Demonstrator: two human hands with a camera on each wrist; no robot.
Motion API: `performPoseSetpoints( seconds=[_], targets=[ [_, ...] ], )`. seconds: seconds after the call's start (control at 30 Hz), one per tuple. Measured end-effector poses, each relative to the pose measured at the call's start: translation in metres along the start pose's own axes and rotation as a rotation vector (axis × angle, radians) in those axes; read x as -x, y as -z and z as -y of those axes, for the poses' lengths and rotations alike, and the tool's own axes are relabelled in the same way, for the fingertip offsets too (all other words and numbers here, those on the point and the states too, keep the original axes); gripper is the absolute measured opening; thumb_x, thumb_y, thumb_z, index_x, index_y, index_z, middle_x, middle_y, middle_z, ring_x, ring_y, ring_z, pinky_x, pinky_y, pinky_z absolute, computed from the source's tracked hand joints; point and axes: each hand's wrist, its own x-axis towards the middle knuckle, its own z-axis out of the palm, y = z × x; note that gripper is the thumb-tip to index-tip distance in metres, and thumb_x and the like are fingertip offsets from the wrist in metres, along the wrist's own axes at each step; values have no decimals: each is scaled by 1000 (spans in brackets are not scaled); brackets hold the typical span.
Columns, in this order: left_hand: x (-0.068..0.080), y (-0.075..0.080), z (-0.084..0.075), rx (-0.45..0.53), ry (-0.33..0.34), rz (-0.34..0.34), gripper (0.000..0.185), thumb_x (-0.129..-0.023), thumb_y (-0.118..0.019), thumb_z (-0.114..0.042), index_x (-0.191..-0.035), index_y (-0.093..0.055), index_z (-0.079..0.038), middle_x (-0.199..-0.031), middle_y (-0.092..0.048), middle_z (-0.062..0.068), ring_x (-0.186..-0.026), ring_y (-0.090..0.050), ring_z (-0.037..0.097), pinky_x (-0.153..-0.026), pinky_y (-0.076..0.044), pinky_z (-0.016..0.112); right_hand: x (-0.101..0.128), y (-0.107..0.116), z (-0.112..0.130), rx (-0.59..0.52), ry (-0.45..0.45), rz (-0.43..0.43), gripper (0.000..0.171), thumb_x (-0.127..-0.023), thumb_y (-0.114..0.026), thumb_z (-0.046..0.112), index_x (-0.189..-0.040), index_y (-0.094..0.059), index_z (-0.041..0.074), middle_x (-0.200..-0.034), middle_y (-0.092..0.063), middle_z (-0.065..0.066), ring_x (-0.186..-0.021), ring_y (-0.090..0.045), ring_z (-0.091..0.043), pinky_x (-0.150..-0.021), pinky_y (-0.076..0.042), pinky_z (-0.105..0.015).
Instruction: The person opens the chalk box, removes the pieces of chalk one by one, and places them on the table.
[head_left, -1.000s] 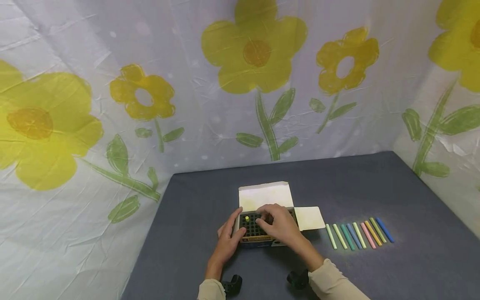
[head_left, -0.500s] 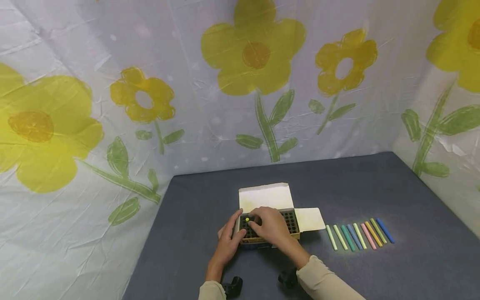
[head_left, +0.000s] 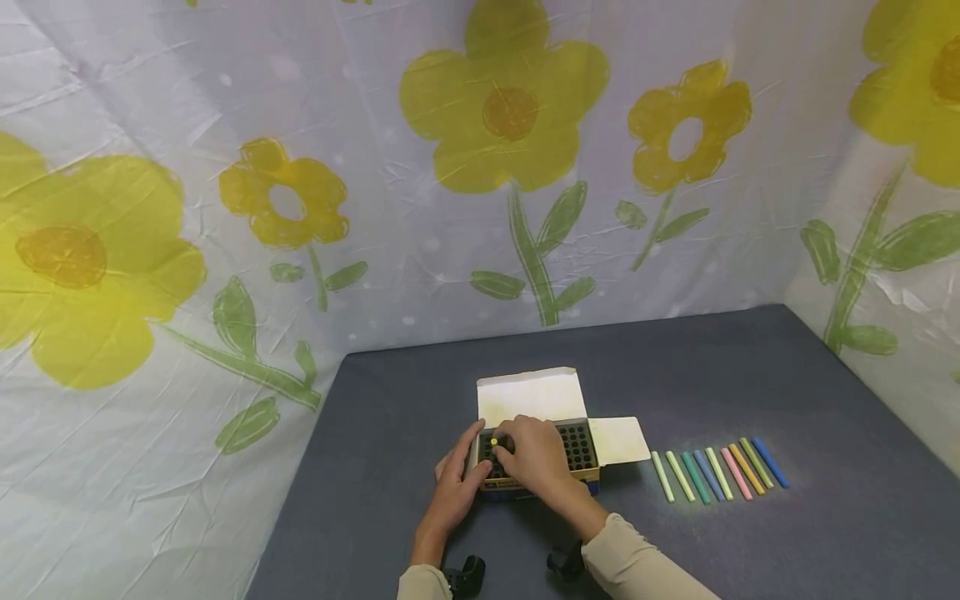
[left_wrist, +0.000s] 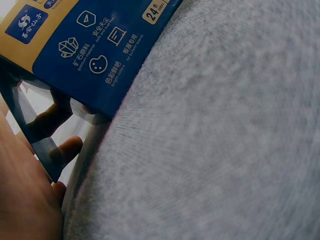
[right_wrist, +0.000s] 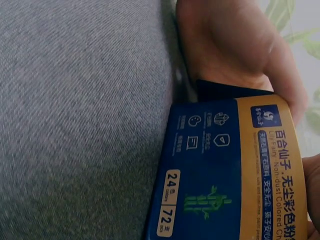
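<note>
An open cardboard chalk box with a black tray of round holes stands on the table. At its left end my left hand grips it, thumb over the front edge, fingers along the side. A yellow chalk stick pokes up from the tray's left part. My right hand reaches over the tray, its curled fingertips appearing to pinch that stick. Blue and yellow printing covers the box front in the left wrist view, beside my left hand. The right wrist view has my left hand at the box end.
Several coloured chalk sticks lie in a row right of the box. The box's white lid and side flap are spread out. The dark grey tabletop meets a flower-printed curtain behind.
My right hand has moved left over the tray, from its middle to the yellow chalk stick, uncovering holes on the right. My left hand has stayed on the box.
</note>
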Motion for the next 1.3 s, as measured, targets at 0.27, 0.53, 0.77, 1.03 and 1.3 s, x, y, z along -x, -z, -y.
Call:
performPoseSetpoints(
  seconds=[0.27,0.53,0.77,1.03,1.3],
  targets=[
    [0,0,0,-10,-4,2,57,-101,-59,-33,-154,-40,-42,-158,-44,4,-141,-22,41,-99,-34,60,2,-1,-1,-33,1,-26,13,-79,-86,16,-91,-80,15,-71,-66,3,-58,-54,-8,-59,-39,-28],
    [1,0,2,-19,-28,1,57,-100,-61,-31,-154,-42,-41,-154,-48,2,-134,-34,35,-95,-38,48,3,0,-2,-104,-31,-1,11,-83,-83,16,-94,-79,16,-73,-66,5,-59,-52,-6,-60,-38,-26],
    [2,-1,4,-39,-41,-7,57,-100,-61,-32,-153,-42,-40,-155,-47,1,-134,-34,34,-96,-37,50,4,1,0,-201,-25,-8,11,-86,-80,13,-97,-77,14,-80,-69,2,-65,-59,-10,-60,-43,-25],
    [1,0,3,-34,-31,-12,57,-100,-60,-33,-154,-41,-41,-157,-46,1,-136,-33,35,-100,-35,57,3,2,1,-243,-31,5,12,-89,-78,13,-100,-76,15,-84,-73,4,-71,-62,-11,-65,-48,-26],
    [-1,0,2,-30,-14,-12,57,-100,-60,-35,-153,-42,-43,-160,-43,1,-142,-28,40,-104,-30,69,2,3,1,-278,-44,4,13,-90,-77,14,-103,-75,16,-86,-73,5,-68,-54,-7,-64,-43,-24]
  ],
)
